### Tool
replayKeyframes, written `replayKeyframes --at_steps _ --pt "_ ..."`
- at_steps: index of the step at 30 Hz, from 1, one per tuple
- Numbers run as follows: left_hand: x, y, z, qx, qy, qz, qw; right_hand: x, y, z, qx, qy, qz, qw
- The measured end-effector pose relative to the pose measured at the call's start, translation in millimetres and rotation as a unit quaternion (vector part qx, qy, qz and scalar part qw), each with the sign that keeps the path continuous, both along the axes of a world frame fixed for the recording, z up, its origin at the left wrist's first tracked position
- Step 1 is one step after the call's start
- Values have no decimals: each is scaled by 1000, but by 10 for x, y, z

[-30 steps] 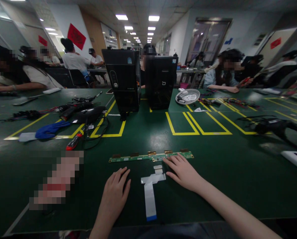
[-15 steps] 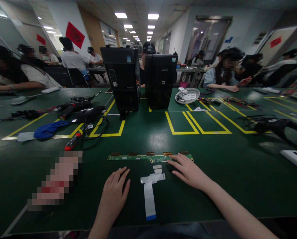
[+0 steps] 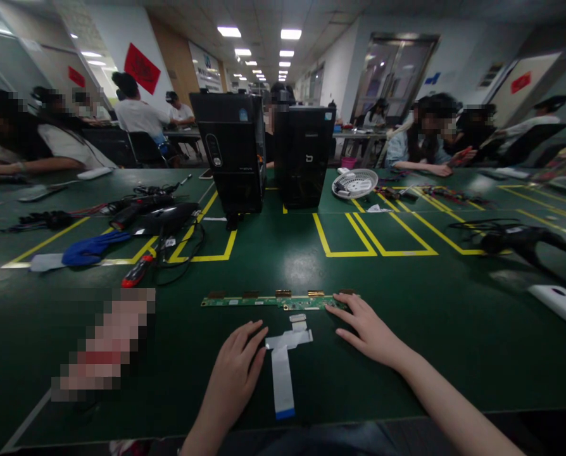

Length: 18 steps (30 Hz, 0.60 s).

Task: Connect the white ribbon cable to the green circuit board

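A long, narrow green circuit board (image 3: 264,301) lies across the dark green table (image 3: 406,329) in front of me. A white flat ribbon cable (image 3: 282,370) with a blue tip runs from the board's middle toward the near edge. My right hand (image 3: 368,329) lies flat, fingers spread, with its fingertips on the board's right end. My left hand (image 3: 235,373) rests flat on the table just left of the ribbon cable, fingers stretched out, holding nothing.
Two black computer towers (image 3: 230,152) (image 3: 304,155) stand at mid table. Cables, a red-handled screwdriver (image 3: 138,271) and a blue cloth (image 3: 90,248) lie at left. A white fan grille (image 3: 355,183) sits behind; a dark tool (image 3: 515,240) and a white device (image 3: 561,303) at right. Several people sit around.
My left hand has slid right, closer to the ribbon cable. My right hand has shifted slightly right along the board's end.
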<state>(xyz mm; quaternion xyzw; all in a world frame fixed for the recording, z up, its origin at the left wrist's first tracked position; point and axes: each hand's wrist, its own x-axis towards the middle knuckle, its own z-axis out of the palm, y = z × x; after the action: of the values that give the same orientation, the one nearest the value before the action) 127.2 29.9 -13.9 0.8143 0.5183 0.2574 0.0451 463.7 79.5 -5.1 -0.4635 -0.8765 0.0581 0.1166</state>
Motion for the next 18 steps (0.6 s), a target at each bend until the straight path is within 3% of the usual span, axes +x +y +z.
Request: replayKeyframes --at_steps 8,18 --pt "462 0 55 -38 19 -97 994 -181 -54 37 -7 -5 18 1000" --pt "567 -9 131 -67 29 -143 987 -212 -87 11 -3 -2 16 1000"
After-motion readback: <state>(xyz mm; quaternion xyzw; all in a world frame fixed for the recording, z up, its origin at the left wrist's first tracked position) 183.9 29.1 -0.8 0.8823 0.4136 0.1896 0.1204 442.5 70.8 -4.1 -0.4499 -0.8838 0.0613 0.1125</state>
